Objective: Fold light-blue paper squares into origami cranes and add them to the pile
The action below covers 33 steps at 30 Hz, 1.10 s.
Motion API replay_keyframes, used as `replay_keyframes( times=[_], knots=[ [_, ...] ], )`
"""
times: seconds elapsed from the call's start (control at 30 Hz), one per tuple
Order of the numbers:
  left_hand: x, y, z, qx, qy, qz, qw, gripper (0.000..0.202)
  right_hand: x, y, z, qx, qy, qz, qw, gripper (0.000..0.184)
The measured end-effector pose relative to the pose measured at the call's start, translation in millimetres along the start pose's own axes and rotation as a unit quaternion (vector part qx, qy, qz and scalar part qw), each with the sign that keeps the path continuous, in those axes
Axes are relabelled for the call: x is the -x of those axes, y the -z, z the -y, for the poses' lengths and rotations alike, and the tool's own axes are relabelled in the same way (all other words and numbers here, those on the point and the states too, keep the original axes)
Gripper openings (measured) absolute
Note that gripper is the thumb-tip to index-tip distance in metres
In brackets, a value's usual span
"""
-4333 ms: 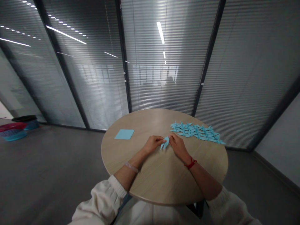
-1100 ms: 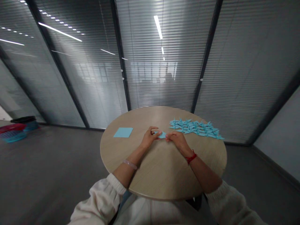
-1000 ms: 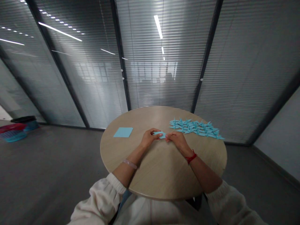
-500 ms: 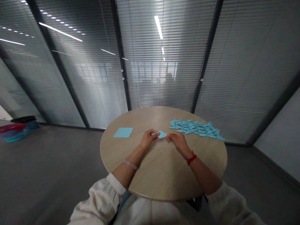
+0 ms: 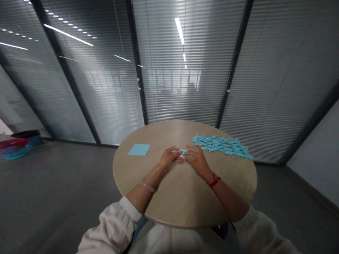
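A small piece of folded light-blue paper is between my two hands over the middle of the table. My left hand is closed on its left side, thumb on top. My right hand has its fingers on the paper's right side, with the index finger reaching over toward the far side. Fingers cover much of the paper, so its exact folds are hidden. Flat on the table to the left lies a stack or sheet of square blue paper. Several folded blue paper cranes stand in rows at the right.
The round wooden table has its near edge close to my body. Behind it rises a glass partition with blinds. Plastic baskets sit on the floor at far left.
My right hand has shifted slightly left and turned over the folded paper, its index finger lifting. Less of the paper shows now. My left hand has stayed almost in place.
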State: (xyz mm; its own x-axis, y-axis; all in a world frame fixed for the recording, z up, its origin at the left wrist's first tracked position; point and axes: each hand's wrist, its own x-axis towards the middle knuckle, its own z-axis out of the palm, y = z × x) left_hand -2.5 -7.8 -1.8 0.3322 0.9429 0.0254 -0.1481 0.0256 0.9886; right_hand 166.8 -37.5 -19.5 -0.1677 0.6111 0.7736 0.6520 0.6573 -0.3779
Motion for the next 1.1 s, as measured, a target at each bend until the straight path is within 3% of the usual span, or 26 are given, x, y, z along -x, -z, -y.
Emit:
replay_keyframes(
  times=[0.2,0.47,1.1],
  knots=[
    [-3.4,2.7,4.3,-0.016,-0.011,0.005,1.0,0.038,-0.9,-2.3,-6.1,-0.051,-0.013,-0.006,0.999,0.005],
    [-2.5,1.3,1.9,-0.019,-0.025,0.018,0.999,0.043,-1.3,-3.8,-15.5,-0.119,-0.089,0.015,0.989,0.009],
    [-3.3,1.7,6.6,0.01,-0.016,0.082,0.996,0.05,-0.5,-4.3,-20.6,-0.128,-0.141,0.026,0.981,0.011]
  ],
)
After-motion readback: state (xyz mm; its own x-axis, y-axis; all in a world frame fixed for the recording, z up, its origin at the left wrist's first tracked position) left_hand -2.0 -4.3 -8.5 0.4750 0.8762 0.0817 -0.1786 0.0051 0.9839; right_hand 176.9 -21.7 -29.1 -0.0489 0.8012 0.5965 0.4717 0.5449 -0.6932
